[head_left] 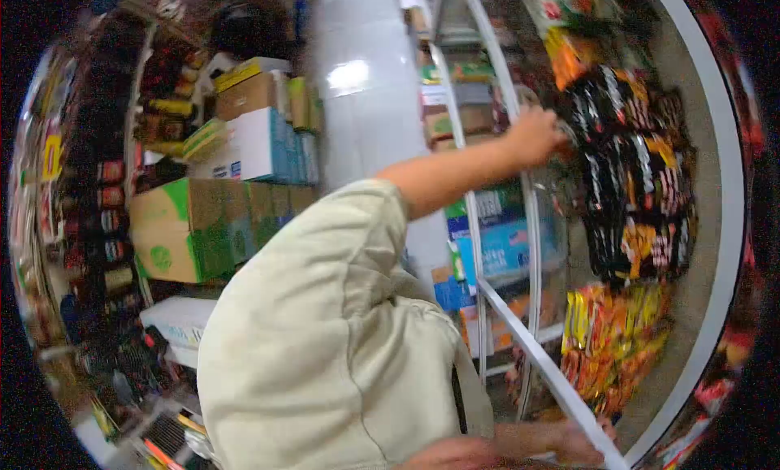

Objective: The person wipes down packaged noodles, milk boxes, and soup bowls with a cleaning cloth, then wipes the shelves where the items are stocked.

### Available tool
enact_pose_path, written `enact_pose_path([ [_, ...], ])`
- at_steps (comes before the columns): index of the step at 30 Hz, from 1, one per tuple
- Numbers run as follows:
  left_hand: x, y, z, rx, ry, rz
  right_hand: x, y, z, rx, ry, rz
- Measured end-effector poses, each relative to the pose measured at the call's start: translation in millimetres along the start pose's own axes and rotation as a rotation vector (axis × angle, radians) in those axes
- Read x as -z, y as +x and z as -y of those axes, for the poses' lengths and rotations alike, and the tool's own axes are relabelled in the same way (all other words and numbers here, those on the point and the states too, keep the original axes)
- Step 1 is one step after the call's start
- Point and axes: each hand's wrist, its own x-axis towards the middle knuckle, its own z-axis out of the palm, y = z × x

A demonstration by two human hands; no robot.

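Observation:
My left arm, in a cream sleeve, reaches across to the right. My left hand [536, 137] is closed, its fingers curled at the near edge of the hanging black packets [617, 177]. Whatever is between the fingertips, if anything, is too small and blurred to name. Low in the view, my right hand [577, 441] is beside the white rail [552, 372], partly behind it and smeared by motion. Its fingers do not show clearly. Yellow and orange packets [613, 340] hang just below the black ones.
White metal uprights [532, 251] frame a rack with blue packs [504, 255] inside. Across the aisle, a green-and-brown carton [175, 230] and blue-and-white boxes [256, 145] are stacked. A shiny white floor [366, 112] runs between the shelves. A grey edge [727, 226] curves along the right.

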Motion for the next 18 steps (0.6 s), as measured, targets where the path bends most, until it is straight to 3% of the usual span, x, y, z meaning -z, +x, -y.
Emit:
enact_pose_path([
  [3,3.2,-27.9,-22.0,0.036,-0.059,0.061,6.6,-2.3,-2.9,0.038,0.100,0.088],
  [6,27.0,-68.1,-41.0,-0.096,-0.146,0.134,30.3,7.8,-18.3,0.200,0.177,-0.129],
  [12,41.2,-119.5,-56.6,-0.129,-0.215,0.141,5.7,-9.6,-35.4,0.135,0.126,-0.014],
  [14,35.9,-127.7,-52.1,-0.146,-0.186,0.147,-2.9,-17.3,-38.6,0.115,0.122,0.018],
  [17,8.1,-143.2,-44.9,-0.025,-0.111,0.414,-10.4,-25.0,-40.5,0.102,0.113,0.057],
  [18,-13.9,-154.1,-38.8,0.009,-0.130,0.377,-11.6,-26.4,-41.3,0.100,0.114,0.072],
])
